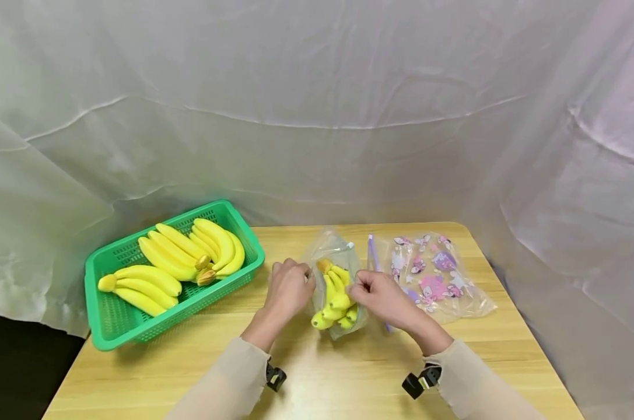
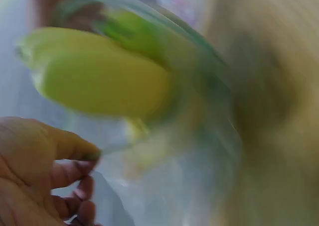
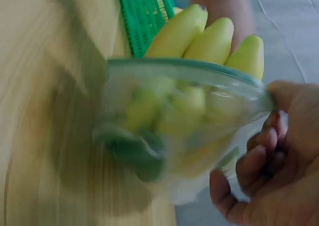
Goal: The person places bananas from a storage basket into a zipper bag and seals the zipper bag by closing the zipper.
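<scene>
A clear plastic bag point(image 1: 322, 240) with a bunch of bananas point(image 1: 340, 301) inside is held up between the two hands over the table. My left hand point(image 1: 287, 287) pinches one side of the bag's mouth between thumb and fingers. On the opposite side, my right hand point(image 1: 381, 296) pinches the rim. The right wrist view shows the rim point(image 3: 184, 62) stretched taut, with several banana tips point(image 3: 209, 43) sticking out past it. Blur softens the bananas point(image 2: 99, 81) in the left wrist view, where the left thumb point(image 2: 82, 149) presses the bag's edge.
A green basket point(image 1: 98, 326) holding more banana bunches point(image 1: 172, 256) stands on the left of the wooden table point(image 1: 233, 373). Right of the hands lies a printed plastic bag point(image 1: 437, 280) with a purple slider strip point(image 1: 372, 252). A grey sheet point(image 1: 317, 163) hangs behind.
</scene>
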The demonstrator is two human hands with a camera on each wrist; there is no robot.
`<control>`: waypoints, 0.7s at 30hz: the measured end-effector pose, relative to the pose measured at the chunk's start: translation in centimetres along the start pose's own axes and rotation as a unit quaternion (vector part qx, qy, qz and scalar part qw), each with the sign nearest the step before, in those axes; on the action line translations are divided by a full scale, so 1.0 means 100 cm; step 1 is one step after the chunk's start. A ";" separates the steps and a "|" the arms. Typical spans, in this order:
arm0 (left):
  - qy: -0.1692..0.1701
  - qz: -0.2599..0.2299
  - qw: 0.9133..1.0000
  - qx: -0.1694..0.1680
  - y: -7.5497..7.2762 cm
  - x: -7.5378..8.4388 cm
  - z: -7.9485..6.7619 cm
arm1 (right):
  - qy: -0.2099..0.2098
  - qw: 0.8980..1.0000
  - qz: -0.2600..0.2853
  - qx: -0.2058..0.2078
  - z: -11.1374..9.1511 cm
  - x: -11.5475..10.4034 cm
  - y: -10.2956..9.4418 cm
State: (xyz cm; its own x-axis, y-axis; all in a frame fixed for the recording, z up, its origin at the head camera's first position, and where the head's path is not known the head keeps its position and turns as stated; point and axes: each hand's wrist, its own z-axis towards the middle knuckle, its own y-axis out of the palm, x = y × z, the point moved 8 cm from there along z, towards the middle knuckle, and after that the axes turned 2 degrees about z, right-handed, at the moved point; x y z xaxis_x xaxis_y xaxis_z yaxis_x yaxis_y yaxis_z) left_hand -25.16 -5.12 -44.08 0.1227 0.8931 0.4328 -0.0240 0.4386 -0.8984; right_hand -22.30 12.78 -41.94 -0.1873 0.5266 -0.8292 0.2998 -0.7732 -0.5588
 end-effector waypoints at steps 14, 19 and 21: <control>0.079 0.029 0.996 -0.032 -0.046 0.069 -0.038 | -0.019 0.955 -0.221 0.196 -0.006 -0.039 -0.011; 0.036 -0.032 0.997 -0.063 -0.044 0.055 -0.038 | -0.003 0.948 -0.239 0.209 -0.002 -0.041 -0.022; 0.036 -0.068 0.992 -0.098 -0.036 0.052 -0.039 | 0.005 0.956 -0.221 0.191 0.001 -0.041 -0.021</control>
State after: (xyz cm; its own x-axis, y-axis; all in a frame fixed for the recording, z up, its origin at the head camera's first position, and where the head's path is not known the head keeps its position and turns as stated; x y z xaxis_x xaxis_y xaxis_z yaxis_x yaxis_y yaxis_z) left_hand -20.53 -2.39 -38.91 0.1824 0.8149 0.5502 0.1902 0.5198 -0.8329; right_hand -22.22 12.20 -37.41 -0.2077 0.8336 -0.5118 -0.1701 -0.5460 -0.8203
